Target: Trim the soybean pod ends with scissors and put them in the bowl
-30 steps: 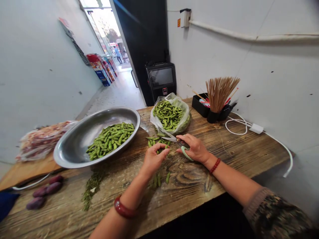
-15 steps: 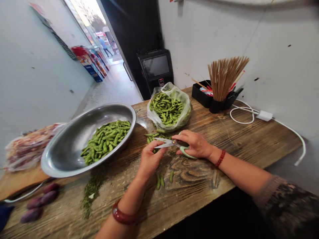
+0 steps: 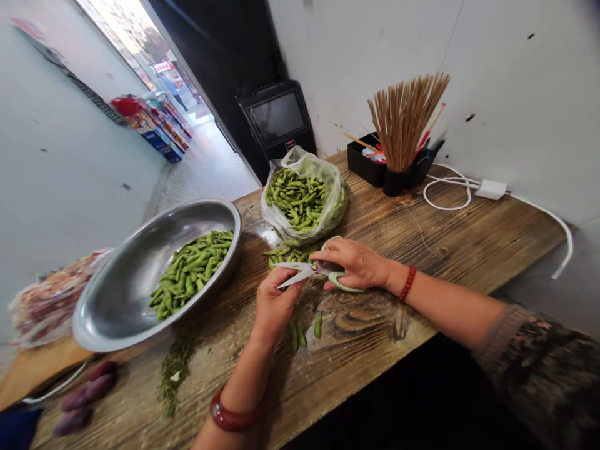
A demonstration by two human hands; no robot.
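Note:
My right hand point(image 3: 360, 265) grips a pair of scissors point(image 3: 304, 269) with pale green handles. Its blades are spread and point left, over the fingertips of my left hand point(image 3: 274, 306). Those fingers are pinched together, and whatever they hold is hidden behind the blades. Just beyond the hands lie several loose green soybean pods point(image 3: 287, 254) on the wooden table point(image 3: 375, 356). A few more pods point(image 3: 300, 334) rest on the near side. Behind them stands a clear plastic bag point(image 3: 336, 199) full of pods. To the left, a tilted steel basin point(image 3: 117, 287) holds a heap of pods point(image 3: 194, 269).
Trimmed green scraps point(image 3: 175, 372) lie below the basin. Purple oval vegetables point(image 3: 89, 395) and a bagged pinkish food point(image 3: 51, 300) are at far left. A black holder point(image 3: 396, 181) with wooden skewers point(image 3: 407, 122) stands at the back right, near a white cable point(image 3: 539, 209).
The scissor blades have spread wider at my left fingertips. My head view has shifted slightly, so the scene sits a little further left. Both hands keep nearly the same place over the table.

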